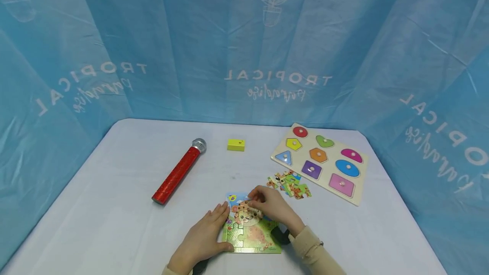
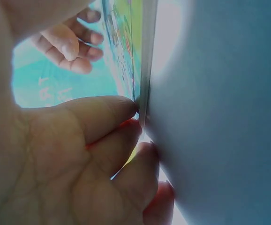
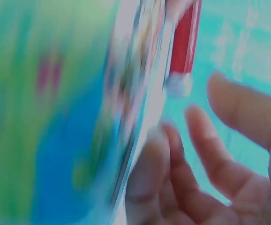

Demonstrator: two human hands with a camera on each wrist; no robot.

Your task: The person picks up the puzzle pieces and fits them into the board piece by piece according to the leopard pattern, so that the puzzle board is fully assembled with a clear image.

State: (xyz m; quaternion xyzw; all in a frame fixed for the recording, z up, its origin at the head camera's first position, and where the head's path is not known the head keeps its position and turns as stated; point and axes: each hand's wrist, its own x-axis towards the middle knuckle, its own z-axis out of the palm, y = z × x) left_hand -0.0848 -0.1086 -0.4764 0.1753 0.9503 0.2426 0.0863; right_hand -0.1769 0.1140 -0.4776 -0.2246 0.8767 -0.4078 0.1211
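A jigsaw puzzle board [image 1: 254, 237] with a cartoon animal picture lies at the front of the table, its lower part showing outlined spaces. Along its left edge rests my left hand [image 1: 204, 234], fingers extended and thumb near the lower corner. The left wrist view has those fingertips [image 2: 126, 107] right at the board's side. Over the upper part of the board hovers my right hand [image 1: 273, 207], fingers loosely bent. Nothing shows between its thumb and fingers [image 3: 206, 140] in the right wrist view. Loose jigsaw pieces [image 1: 292, 185] lie in a pile just beyond that hand.
A wooden shape board [image 1: 318, 155] with coloured knobbed shapes lies at the right, bordering the pile. At the left is a red microphone [image 1: 177, 175] with a silver head. A small yellow block [image 1: 236, 145] sits near the back. Blue curtain [image 1: 244, 46] encloses the white table [image 1: 126, 169].
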